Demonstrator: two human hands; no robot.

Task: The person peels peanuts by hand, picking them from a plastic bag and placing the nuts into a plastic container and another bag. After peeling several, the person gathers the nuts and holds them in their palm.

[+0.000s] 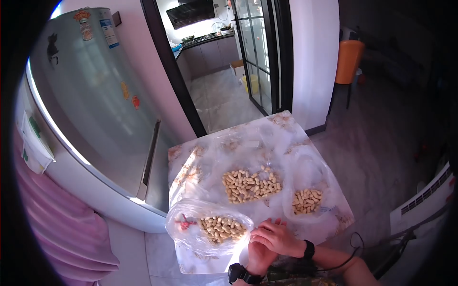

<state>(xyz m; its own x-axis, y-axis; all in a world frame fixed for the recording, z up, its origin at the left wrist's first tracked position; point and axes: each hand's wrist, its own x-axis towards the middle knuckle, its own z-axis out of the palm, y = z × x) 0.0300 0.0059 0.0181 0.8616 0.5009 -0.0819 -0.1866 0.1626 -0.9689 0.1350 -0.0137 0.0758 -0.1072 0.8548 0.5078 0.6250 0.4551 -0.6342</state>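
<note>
At the table's near edge my right hand (279,239) lies across my left hand (260,255). The fingers of my right hand are laid out over the left, and reddish fingertips of the left show past it. I see nothing held in either hand; the left palm is covered. Just left of them sits a clear plastic bag (191,240) with unshelled peanuts (222,229) and a red piece inside. A larger peanut pile (252,185) rests on plastic mid-table. To the right, more peanuts (307,201) lie in another clear bag (305,167).
The table (334,221) has a flower-patterned cover. A refrigerator (100,95) stands at left, with a pink cloth (62,224) below. Beyond the table is a glass door (255,52) to a kitchen. An orange chair (349,62) stands far right. A black cable (355,245) hangs near my right arm.
</note>
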